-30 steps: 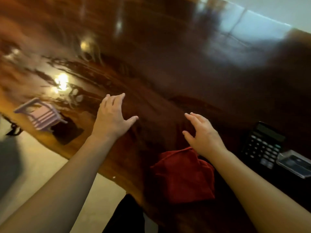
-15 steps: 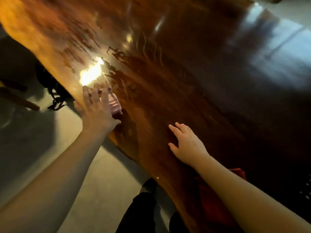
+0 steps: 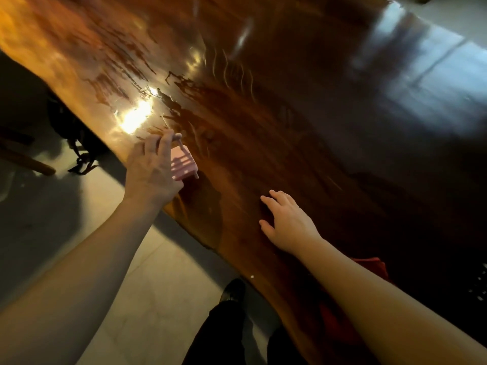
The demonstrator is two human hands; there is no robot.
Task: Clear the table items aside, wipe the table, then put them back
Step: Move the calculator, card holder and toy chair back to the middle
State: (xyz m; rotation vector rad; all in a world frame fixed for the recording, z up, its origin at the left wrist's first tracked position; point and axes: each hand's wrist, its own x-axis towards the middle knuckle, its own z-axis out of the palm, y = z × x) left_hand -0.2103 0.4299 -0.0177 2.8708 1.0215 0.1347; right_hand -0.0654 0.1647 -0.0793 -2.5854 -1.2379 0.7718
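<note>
Left hand [image 3: 151,171] now wrapped round small pink rack [image 3: 184,164] at table [image 3: 263,114] near edge, gripping it. Right hand [image 3: 288,223] flat on wood, fingers spread, holding nothing. Red cloth [image 3: 374,267] behind right forearm.

The left hand [image 3: 151,171] covers much of the small pink rack [image 3: 184,164]. The right forearm hides most of the red cloth [image 3: 374,267], beside the table [image 3: 263,114] edge.

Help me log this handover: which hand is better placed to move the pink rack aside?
Left. The left hand is already curled around the pink rack; the right hand lies flat, apart from it.
</note>
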